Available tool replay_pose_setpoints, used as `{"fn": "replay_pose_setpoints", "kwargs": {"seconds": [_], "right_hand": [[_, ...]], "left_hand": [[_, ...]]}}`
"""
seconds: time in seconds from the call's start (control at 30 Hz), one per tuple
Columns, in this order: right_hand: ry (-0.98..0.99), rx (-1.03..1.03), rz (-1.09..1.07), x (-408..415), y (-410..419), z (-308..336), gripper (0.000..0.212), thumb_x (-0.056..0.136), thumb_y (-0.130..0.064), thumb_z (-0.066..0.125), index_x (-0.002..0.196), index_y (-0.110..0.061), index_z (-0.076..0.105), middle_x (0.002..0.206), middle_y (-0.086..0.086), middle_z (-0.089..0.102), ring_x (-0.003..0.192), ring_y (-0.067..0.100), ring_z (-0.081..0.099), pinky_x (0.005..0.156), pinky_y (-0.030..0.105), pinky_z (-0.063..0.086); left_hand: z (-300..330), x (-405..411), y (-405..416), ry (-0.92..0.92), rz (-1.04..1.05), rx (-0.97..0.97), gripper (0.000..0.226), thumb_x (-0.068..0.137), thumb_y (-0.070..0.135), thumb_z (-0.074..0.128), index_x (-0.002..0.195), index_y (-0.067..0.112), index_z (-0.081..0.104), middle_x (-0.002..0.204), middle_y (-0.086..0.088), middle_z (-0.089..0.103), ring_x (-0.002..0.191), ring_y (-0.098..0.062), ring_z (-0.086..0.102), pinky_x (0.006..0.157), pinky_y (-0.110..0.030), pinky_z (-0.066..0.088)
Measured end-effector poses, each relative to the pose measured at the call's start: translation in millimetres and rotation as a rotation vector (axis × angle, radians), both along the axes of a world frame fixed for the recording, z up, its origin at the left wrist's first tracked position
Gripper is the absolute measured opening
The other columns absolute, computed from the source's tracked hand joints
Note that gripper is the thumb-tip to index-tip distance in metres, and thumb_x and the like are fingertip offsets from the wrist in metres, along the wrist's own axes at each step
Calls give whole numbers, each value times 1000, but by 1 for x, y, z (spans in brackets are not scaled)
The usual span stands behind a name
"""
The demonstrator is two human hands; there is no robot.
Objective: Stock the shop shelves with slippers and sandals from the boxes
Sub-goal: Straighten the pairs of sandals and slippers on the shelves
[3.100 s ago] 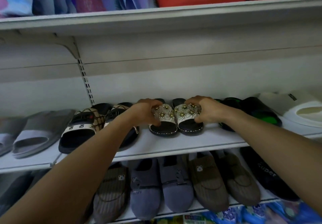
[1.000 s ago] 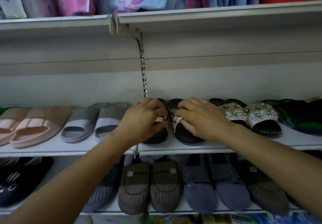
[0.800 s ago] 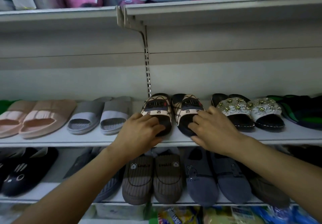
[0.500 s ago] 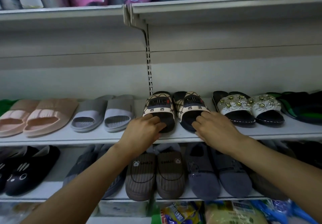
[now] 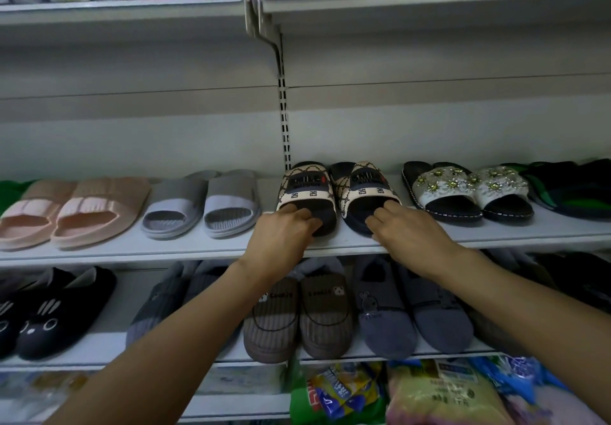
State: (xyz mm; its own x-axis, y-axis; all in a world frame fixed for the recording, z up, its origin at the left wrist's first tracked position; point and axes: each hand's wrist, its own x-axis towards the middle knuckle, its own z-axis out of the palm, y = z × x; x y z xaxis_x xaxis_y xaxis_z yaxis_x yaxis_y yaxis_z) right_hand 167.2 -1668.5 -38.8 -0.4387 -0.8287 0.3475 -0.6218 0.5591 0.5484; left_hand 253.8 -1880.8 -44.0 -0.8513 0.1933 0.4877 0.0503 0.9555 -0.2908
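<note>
A pair of beige-and-black patterned slides stands side by side on the middle white shelf point(image 5: 198, 249), toes towards me. My left hand point(image 5: 281, 239) grips the toe end of the left slide point(image 5: 305, 186), fingers curled onto its dark footbed. On the toe end of the right slide point(image 5: 367, 186), my right hand point(image 5: 410, 236) grips the same way. Both slides sit flat just right of the slotted shelf upright point(image 5: 282, 110).
The same shelf carries pink slides point(image 5: 76, 209) and grey slides point(image 5: 201, 203) to the left, with white beaded sandals point(image 5: 463, 189) and green-black slides point(image 5: 572, 186) to the right. Below are brown slippers point(image 5: 297, 318), grey-blue slippers point(image 5: 410, 315) and black cat slippers point(image 5: 49, 318). Packaged goods point(image 5: 429, 395) lie underneath.
Both hands left the beaded sandals and went to the patterned slides. They slid from the straps back to the toe ends, and the straps now show in full.
</note>
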Motion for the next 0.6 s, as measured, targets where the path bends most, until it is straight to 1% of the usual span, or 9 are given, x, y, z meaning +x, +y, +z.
{"fn": "replay_pose_setpoints", "kwargs": {"seconds": [0.03, 0.07, 0.13, 0.37, 0.5, 0.6], "right_hand": [[-22, 14, -8, -2, 0, 0, 16, 86, -17, 63, 102, -17, 61, 98, 0, 61, 94, 19, 56, 56, 28, 31], [-55, 30, -12, -3, -1, 0, 16, 92, -16, 55, 108, -16, 57, 104, 1, 59, 100, 21, 53, 59, 29, 31], [-88, 32, -15, -3, -2, 2, 17, 95, -15, 49, 111, -14, 55, 109, 2, 57, 104, 22, 50, 61, 31, 33], [-103, 74, -29, 1, -8, 5, 21, 95, -12, 45, 115, -13, 53, 114, 4, 55, 109, 23, 48, 61, 32, 33], [-115, 60, -44, 5, -8, 5, 26, 91, -5, 44, 114, -10, 52, 114, 7, 55, 108, 25, 48, 62, 33, 33], [-129, 54, -48, 10, -9, 7, 27, 88, -4, 47, 113, -10, 52, 113, 8, 55, 107, 26, 49, 64, 32, 31]], "left_hand": [[0, 0, 1, 0, 13, 2, 25, 86, 23, 60, 110, 24, 66, 97, 4, 65, 92, -20, 59, 56, -32, 47], [0, 1, 2, -1, 24, 4, 26, 86, 24, 59, 111, 24, 66, 98, 4, 65, 93, -20, 59, 56, -31, 45], [0, 3, 6, -3, 40, 6, 26, 87, 24, 57, 112, 25, 65, 99, 4, 64, 94, -19, 58, 56, -31, 44], [7, 3, 18, -44, 87, 44, 29, 91, 28, 53, 119, 26, 62, 104, 3, 61, 102, -20, 56, 61, -30, 40], [6, 5, 22, -66, 123, 64, 31, 92, 25, 52, 121, 27, 61, 106, 3, 61, 105, -20, 55, 65, -31, 43], [9, 5, 23, -92, 136, 81, 34, 93, 24, 52, 127, 25, 57, 112, 1, 59, 109, -21, 53, 73, -35, 49]]}}
